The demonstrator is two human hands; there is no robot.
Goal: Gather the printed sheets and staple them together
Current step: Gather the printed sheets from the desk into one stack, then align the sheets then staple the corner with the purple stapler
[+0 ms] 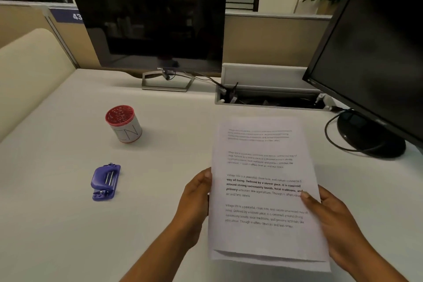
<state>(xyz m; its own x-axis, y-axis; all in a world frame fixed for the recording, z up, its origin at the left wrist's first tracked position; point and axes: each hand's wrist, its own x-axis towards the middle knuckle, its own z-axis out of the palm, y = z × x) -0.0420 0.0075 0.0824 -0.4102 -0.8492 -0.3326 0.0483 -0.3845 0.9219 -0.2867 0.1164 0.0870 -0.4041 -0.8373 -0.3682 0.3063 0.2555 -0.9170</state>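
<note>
A stack of printed white sheets [263, 238] is held above the white desk, text side up, with a lower sheet's edge showing at the bottom. My left hand [196, 199] grips the stack's left edge, thumb on top. My right hand [332, 215] grips the right edge, thumb pressed on the text. A purple stapler [105, 182] lies on the desk to the left, apart from both hands.
A white cup with a red rim [123, 124] stands behind the stapler. A dark Dell monitor [151, 23] is at the back, a second black monitor [375, 57] with a round base at the right, and an open cable tray [270, 98] lies between them.
</note>
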